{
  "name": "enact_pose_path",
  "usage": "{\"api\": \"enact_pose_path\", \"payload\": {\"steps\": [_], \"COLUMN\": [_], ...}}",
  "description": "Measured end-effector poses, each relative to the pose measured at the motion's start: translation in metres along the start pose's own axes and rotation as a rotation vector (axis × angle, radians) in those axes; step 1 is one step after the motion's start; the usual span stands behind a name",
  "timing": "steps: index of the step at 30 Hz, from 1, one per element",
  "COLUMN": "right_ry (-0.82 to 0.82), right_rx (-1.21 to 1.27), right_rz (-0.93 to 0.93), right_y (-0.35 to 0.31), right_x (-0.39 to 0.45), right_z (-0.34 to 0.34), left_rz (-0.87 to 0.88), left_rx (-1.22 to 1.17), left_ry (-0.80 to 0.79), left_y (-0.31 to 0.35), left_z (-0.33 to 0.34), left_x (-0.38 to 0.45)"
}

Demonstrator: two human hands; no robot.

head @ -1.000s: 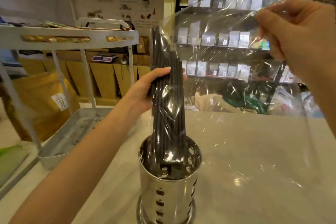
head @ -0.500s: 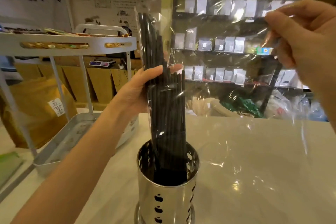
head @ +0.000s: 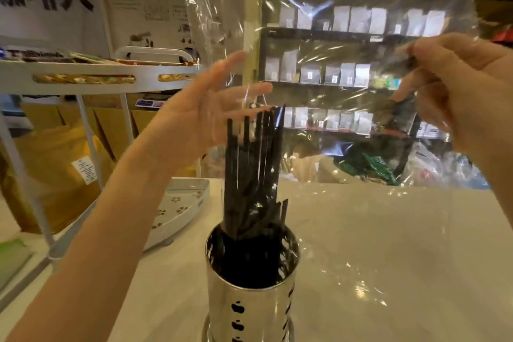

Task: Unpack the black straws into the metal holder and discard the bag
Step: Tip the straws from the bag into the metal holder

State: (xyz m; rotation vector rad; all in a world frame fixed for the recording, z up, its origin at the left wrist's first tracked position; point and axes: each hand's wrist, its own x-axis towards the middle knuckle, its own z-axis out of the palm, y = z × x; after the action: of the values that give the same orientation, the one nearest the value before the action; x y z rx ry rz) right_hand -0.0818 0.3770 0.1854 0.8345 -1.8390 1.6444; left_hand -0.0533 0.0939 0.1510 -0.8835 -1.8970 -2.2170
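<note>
1. The straws (head: 254,175) have been released by the left hand (head: 200,116), now spread wide, and stand in the holder (head: 251,297)
2. The bag (head: 347,78), pinched by the right hand (head: 460,97), is lifted clear for discarding

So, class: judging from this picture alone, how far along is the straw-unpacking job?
Done: the black straws stand in the metal holder, out of the clear plastic bag. In hand: the right hand pinches the bag, held up above the counter; the left hand is open beside the straws. Left: discarding the bag.
</note>
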Motion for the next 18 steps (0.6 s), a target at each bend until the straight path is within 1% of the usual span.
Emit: {"api": "enact_pose_path", "payload": {"steps": [3, 7, 10, 12, 15, 16, 18], "right_ry": [0.011, 0.011, -0.016, -0.039, -0.072, -0.06, 0.004], "right_rx": [-0.028, -0.049, 0.014, 0.052, 0.007, -0.018, -0.033], "right_rz": [-0.008, -0.015, -0.023, -0.045, -0.064, -0.068, -0.083], "right_y": [-0.003, -0.004, -0.004, -0.004, -0.005, -0.007, -0.011], "right_x": [-0.002, -0.004, -0.005, -0.008, -0.011, -0.012, -0.009], "right_z": [-0.001, 0.002, 0.001, 0.002, 0.008, 0.01, 0.011], "left_rz": [-0.013, -0.086, -0.077, -0.056, -0.177, -0.231, -0.322], "left_rx": [0.02, 0.075, 0.014, -0.028, -0.056, -0.066, -0.17], "left_ry": [0.001, 0.017, 0.031, -0.017, -0.059, -0.063, -0.089], "left_y": [0.007, 0.002, -0.002, -0.007, -0.028, -0.036, -0.051], "left_z": [0.001, 0.002, 0.001, 0.0, 0.0, 0.001, 0.001], "left_x": [-0.002, 0.0, -0.004, -0.005, -0.003, -0.003, -0.002]}}
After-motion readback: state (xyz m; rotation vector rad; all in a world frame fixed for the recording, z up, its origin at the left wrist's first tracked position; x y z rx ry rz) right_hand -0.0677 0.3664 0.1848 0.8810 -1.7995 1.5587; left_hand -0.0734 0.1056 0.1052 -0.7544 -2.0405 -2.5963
